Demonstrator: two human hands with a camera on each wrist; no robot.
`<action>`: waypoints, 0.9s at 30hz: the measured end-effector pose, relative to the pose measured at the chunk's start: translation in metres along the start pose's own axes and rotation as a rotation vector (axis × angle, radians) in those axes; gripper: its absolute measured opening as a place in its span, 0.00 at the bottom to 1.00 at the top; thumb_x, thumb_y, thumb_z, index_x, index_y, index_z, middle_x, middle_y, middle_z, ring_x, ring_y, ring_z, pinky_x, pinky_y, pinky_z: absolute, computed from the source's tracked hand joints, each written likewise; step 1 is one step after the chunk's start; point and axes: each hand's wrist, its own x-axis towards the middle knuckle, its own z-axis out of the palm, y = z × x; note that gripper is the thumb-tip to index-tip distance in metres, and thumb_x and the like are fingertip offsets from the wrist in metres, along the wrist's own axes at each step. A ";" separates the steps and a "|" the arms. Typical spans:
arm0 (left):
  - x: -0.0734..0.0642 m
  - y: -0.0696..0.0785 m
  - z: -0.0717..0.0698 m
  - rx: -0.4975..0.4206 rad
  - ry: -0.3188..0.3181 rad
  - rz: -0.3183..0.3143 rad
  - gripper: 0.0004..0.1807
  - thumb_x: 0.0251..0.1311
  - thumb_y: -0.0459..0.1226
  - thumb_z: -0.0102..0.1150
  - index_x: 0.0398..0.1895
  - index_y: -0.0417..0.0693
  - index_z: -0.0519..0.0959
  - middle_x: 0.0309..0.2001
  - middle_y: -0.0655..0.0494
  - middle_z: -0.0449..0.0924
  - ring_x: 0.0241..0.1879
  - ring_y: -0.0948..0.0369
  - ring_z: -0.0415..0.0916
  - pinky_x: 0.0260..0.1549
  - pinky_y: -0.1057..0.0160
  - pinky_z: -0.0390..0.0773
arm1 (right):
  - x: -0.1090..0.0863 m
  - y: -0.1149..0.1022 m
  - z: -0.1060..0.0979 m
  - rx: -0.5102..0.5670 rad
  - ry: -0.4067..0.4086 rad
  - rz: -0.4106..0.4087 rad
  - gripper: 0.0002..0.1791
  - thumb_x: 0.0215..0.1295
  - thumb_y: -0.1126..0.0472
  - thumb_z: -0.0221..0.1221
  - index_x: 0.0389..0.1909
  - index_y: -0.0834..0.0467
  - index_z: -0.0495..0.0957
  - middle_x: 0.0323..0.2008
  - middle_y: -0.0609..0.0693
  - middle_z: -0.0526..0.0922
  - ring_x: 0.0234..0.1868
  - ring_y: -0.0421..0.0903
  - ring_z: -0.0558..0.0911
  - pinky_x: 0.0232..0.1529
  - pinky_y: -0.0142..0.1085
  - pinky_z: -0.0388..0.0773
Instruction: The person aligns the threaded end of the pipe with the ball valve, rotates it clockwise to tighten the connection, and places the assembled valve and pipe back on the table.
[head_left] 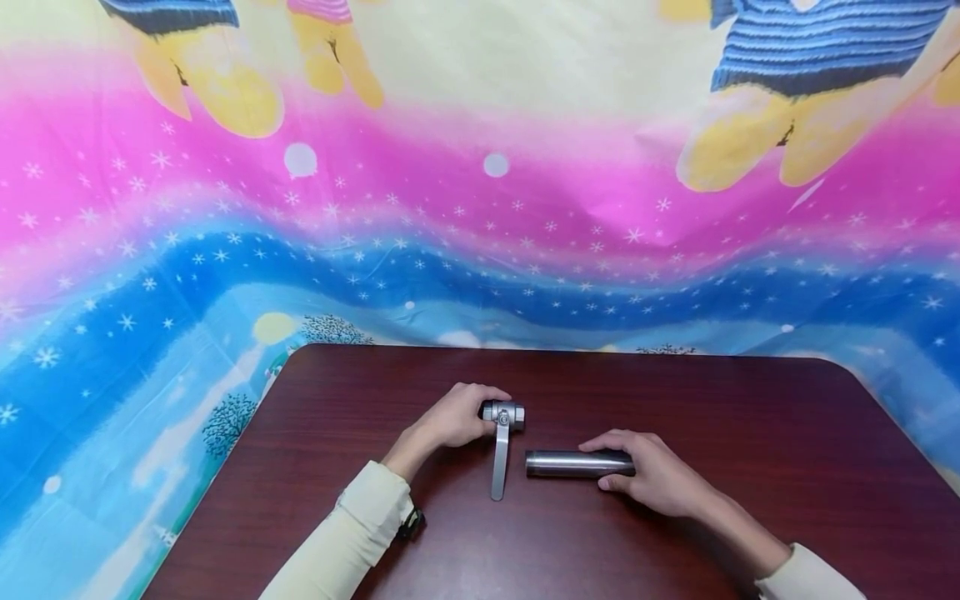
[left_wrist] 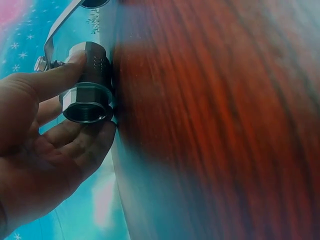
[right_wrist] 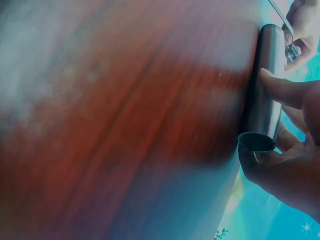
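My left hand (head_left: 459, 415) grips a metal ball valve (head_left: 513, 412) by its left end, thumb on the near side and fingers round the far side. The valve's flat lever handle (head_left: 498, 467) points toward me. In the left wrist view the valve body (left_wrist: 92, 65) shows a hex end with a threaded opening. My right hand (head_left: 663, 475) holds a steel pipe (head_left: 558, 463) near its right end, between thumb and fingers. The pipe lies level, its free left end pointing toward the valve with a gap between them. In the right wrist view the hollow pipe end (right_wrist: 256, 141) faces the camera.
Both parts are at the dark red wooden table (head_left: 675, 392), which has rounded far corners. A printed cloth (head_left: 480, 233) with snowflakes and cartoon figures hangs behind it and along its left side. A dark band (head_left: 412, 523) shows at my left cuff.
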 end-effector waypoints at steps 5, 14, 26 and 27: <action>0.000 0.000 0.001 0.031 -0.012 0.002 0.27 0.63 0.29 0.69 0.67 0.48 0.83 0.57 0.49 0.88 0.46 0.59 0.79 0.48 0.60 0.81 | 0.000 0.000 0.000 -0.004 -0.008 -0.026 0.25 0.64 0.65 0.73 0.63 0.49 0.84 0.57 0.48 0.88 0.51 0.39 0.84 0.48 0.35 0.83; -0.006 -0.001 -0.003 0.008 -0.006 0.007 0.27 0.62 0.24 0.64 0.64 0.48 0.85 0.57 0.50 0.89 0.46 0.60 0.77 0.47 0.61 0.79 | -0.004 0.003 -0.004 0.038 -0.005 0.017 0.23 0.70 0.64 0.69 0.65 0.50 0.84 0.61 0.52 0.87 0.51 0.37 0.82 0.49 0.32 0.81; -0.023 -0.001 -0.008 -0.044 0.089 0.061 0.25 0.60 0.25 0.65 0.61 0.48 0.86 0.56 0.51 0.89 0.45 0.59 0.78 0.46 0.60 0.78 | -0.008 0.007 -0.012 0.172 0.046 0.035 0.20 0.72 0.59 0.68 0.63 0.57 0.86 0.54 0.56 0.89 0.34 0.34 0.80 0.36 0.29 0.78; -0.025 0.000 -0.009 -0.048 0.098 0.068 0.25 0.59 0.25 0.65 0.61 0.47 0.86 0.56 0.51 0.89 0.45 0.59 0.78 0.46 0.61 0.78 | -0.009 0.008 -0.013 0.192 0.049 0.036 0.21 0.72 0.59 0.68 0.63 0.58 0.85 0.54 0.57 0.89 0.34 0.35 0.82 0.36 0.29 0.80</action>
